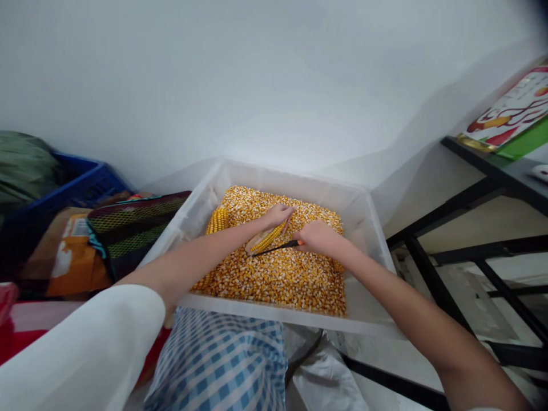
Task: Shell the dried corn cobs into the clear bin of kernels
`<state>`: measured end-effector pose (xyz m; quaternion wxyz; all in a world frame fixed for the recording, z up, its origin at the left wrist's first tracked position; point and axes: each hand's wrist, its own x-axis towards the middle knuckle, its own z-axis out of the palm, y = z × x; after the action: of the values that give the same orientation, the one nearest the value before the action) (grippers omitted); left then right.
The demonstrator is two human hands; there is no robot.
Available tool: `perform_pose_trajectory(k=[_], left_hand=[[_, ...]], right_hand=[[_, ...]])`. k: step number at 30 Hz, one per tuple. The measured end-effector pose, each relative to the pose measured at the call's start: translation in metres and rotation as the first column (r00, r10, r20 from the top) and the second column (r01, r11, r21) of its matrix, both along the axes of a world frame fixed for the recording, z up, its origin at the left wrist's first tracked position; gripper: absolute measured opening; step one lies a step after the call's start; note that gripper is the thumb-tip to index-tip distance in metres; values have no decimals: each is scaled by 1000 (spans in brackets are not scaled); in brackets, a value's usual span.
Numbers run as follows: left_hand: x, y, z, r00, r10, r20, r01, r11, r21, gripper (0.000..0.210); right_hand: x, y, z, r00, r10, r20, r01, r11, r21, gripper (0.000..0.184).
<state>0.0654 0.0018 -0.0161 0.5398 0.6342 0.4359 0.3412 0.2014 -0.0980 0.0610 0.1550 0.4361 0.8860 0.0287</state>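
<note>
My left hand (279, 213) is closed around one end of a partly stripped corn cob (266, 239), which has yellow kernels along one side and a pale bare stretch. In my right hand (319, 237) is a screwdriver (278, 248) with a black and orange handle. Its thin dark shaft points left, lying close along the cob's lower side; whether the tip touches it I cannot tell. Both hands are over a translucent plastic bin (274, 305) holding loose corn kernels (282, 279). A fuller corn cob (218, 220) rests at the bin's left side.
A black metal rack (432, 279) stands at the right, with a printed box (509, 117) on top. Left of the bin are a dark mesh bag (137, 231) and a blue crate (98, 182). Blue checked cloth (222, 359) lies at the near side, and a white wall (274, 85) rises behind.
</note>
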Motion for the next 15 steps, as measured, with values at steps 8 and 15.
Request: perform_pose_trajectory(k=[8,15], left_hand=[[-21,24,44,960,113,256,-73,984,-161,31],[-52,29,108,740,246,626,-58,950,-305,31]], right_hand=[[23,0,-13,976,-193,-96,184,978,-99,48],[0,7,-10,597,-365,-715,201,930,-307,51]])
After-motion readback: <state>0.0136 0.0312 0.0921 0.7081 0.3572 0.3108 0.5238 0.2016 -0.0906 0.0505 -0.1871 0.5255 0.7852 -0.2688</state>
